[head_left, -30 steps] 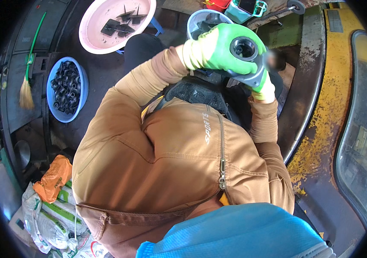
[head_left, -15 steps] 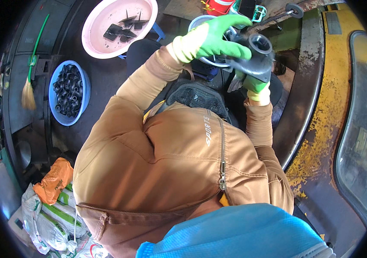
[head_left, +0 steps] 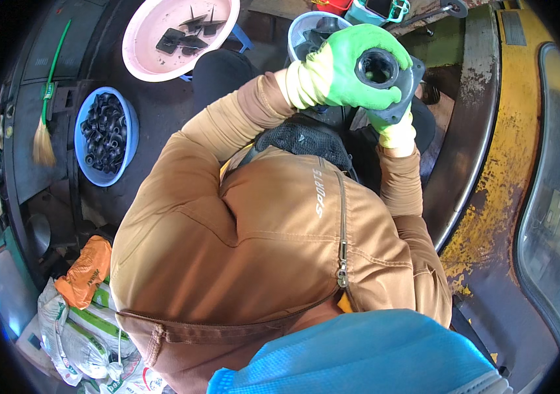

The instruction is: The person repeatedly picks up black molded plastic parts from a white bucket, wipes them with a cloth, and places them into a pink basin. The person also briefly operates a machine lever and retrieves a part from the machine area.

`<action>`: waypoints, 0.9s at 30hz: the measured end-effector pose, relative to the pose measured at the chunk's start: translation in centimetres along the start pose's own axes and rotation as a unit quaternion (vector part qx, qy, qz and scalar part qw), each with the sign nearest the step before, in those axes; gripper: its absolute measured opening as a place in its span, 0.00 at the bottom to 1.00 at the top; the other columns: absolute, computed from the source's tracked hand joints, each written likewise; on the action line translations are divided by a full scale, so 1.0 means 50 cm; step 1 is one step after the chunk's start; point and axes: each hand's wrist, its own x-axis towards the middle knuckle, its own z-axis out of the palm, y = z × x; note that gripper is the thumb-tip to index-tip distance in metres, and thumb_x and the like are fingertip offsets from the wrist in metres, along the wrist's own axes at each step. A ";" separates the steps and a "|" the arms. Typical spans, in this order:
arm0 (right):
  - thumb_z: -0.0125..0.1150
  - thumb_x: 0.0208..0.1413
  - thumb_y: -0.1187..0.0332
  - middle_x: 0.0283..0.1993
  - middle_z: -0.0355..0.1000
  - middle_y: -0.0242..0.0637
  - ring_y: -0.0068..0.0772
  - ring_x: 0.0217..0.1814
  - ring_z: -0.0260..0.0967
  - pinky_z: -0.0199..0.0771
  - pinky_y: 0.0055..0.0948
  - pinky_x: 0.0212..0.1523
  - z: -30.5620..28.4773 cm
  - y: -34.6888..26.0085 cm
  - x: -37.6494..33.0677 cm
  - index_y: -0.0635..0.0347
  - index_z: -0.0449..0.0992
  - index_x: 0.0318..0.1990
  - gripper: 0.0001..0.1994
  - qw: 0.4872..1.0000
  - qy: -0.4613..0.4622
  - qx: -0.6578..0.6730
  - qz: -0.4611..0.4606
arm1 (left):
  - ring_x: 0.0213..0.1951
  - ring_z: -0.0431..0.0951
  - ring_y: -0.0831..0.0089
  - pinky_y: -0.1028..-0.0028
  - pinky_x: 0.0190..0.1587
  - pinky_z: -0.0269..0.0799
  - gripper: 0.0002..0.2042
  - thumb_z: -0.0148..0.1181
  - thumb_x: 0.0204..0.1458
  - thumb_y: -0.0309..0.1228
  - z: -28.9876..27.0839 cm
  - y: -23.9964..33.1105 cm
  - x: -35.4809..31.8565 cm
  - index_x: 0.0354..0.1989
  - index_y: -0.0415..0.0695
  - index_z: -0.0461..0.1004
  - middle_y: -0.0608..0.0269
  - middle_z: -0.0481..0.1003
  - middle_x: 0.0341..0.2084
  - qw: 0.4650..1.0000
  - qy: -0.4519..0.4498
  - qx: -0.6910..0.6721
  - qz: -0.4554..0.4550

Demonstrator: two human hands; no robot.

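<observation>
A black rubber-like fitting [head_left: 412,84] with a round, hollow neck and a flat, squarish flange is held up in front of me, its opening facing upward. My left hand [head_left: 349,65], in a green glove with a pale yellow cuff, curls its fingers around the neck. Beneath the flange, my right hand [head_left: 393,122] in a matching glove grips the same piece; its fingers are mostly hidden under it. Just beyond my left hand stands a pale blue basin [head_left: 292,41] with dark pieces in it.
A pink basin [head_left: 137,56] with several flat black pieces stands at the far left on a blue stool [head_left: 243,41]. Nearer left, a blue tub [head_left: 133,146] holds small black parts. A broom [head_left: 43,141] leans left; sacks [head_left: 89,338] lie below. Yellow machinery [head_left: 513,118] borders my right.
My left hand has come down from above the fitting and closed around its neck. The fitting has tilted slightly, and the far basin's dark contents show more.
</observation>
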 end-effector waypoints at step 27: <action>0.69 0.48 0.71 0.49 0.74 0.39 0.30 0.50 0.72 0.74 0.29 0.49 0.004 -0.012 0.003 0.62 0.69 0.53 0.23 0.994 0.019 0.109 0.009 | 0.58 0.69 0.63 0.66 0.60 0.64 0.44 0.73 0.32 0.34 -0.087 0.018 0.041 0.64 0.41 0.62 0.53 0.69 0.54 0.983 -0.088 0.126 -0.102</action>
